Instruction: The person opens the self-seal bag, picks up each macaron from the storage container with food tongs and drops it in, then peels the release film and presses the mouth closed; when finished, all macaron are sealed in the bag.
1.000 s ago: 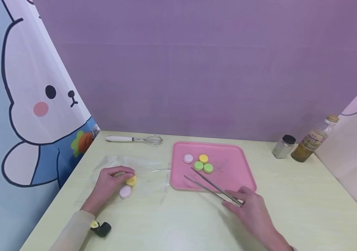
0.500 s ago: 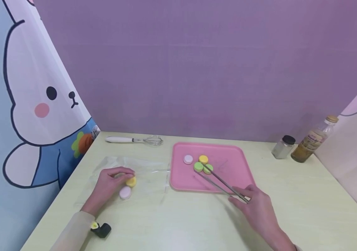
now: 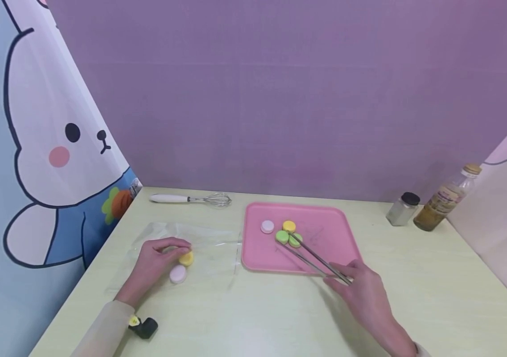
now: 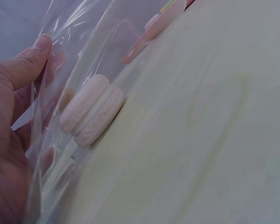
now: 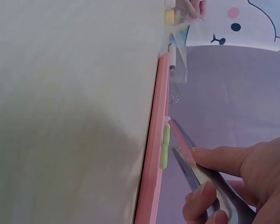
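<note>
In the head view my left hand (image 3: 157,263) pinches the film of a clear plastic bag (image 3: 217,258); the left wrist view shows thumb and fingers on it. A yellow macaron (image 3: 186,258) and a lilac macaron (image 3: 178,273) lie by this hand, within the bag. My right hand (image 3: 366,297) holds metal tongs (image 3: 320,261) over the pink tray (image 3: 329,233). Their parted tips stand on either side of the left green macaron (image 3: 282,236); whether they grip it I cannot tell. Touching it are a second green macaron (image 3: 297,241) and a yellow macaron (image 3: 289,226).
Another lilac macaron (image 3: 267,226) lies at the tray's left. Behind the bag is a whisk (image 3: 191,199). A black-capped jar (image 3: 402,209) and a corked bottle (image 3: 444,201) stand at the back right. A purple cloth (image 3: 298,99) hangs behind the table (image 3: 244,317).
The right hand has shifted right, bringing the tongs' tips from left of and below the green macarons to either side of the left one. My left hand stays in place.
</note>
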### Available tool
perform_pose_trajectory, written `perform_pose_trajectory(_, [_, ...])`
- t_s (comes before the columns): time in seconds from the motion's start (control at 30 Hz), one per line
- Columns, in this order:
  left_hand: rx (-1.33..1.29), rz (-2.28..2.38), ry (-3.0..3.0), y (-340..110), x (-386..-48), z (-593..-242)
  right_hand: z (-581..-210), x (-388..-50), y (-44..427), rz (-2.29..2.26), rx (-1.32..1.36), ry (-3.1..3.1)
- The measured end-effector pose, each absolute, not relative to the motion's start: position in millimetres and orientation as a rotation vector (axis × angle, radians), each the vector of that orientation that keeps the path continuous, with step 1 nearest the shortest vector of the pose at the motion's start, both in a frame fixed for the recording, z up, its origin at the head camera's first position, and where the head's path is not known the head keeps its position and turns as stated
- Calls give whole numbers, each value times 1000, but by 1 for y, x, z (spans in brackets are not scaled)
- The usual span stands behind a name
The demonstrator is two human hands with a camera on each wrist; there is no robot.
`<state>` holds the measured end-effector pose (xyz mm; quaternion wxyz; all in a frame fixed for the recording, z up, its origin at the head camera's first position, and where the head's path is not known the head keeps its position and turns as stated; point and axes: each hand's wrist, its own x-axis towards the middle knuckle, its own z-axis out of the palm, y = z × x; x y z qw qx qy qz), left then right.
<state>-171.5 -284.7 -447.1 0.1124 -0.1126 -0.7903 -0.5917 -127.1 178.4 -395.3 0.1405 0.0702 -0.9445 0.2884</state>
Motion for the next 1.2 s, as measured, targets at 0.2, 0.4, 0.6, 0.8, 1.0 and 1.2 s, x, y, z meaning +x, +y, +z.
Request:
perform_pose_trajectory(0.2, [-325,-1728,-2327,-285,-173,-448,-393,-132,174,792,218,-2762])
perform_pose_trajectory(0.4, [-305,-1722,-2340,-285,-173,-448,-390,-135,170,760,232,-2783])
perform_pose_trajectory(0.6, [-291,-1725,-2347,-284,-172,-448,-389,-139,169,737,251,-2785])
perform_pose_trajectory(0.8, [-281,-1735,-2343,-284,-171,-447,-389,-139,169,742,240,-2787])
perform_pose_trajectory(1.0, [-279,-1740,-2335,-283,-171,-446,-390,-137,168,762,237,-2789])
perform_pose_trajectory(1.2, [-288,-1746,-2335,-283,-170,-445,-390,-135,166,793,246,-2758])
